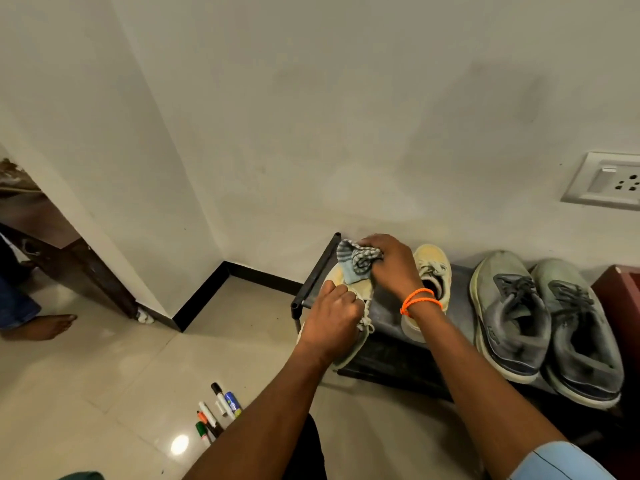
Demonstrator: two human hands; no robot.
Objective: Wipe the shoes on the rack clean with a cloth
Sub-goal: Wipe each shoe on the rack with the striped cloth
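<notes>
A low black shoe rack [313, 278] stands against the wall. At its left end lies a pale yellow sneaker [360, 293], mostly covered by my hands. My left hand [332, 315] grips that sneaker around its laces and middle. My right hand [393, 263], with an orange band on the wrist, presses a striped grey and blue cloth [356, 263] onto the sneaker's toe. The matching yellow sneaker [434, 268] sits just to the right. Two grey sneakers [509, 317] [585, 337] rest at the rack's right end.
Several marker pens [218, 410] lie on the tiled floor near my left forearm. Another person's bare foot [41, 325] is at the far left by a dark wooden doorframe [86, 271]. A wall socket [609, 181] is at right, a maroon object [620, 292] beside the rack.
</notes>
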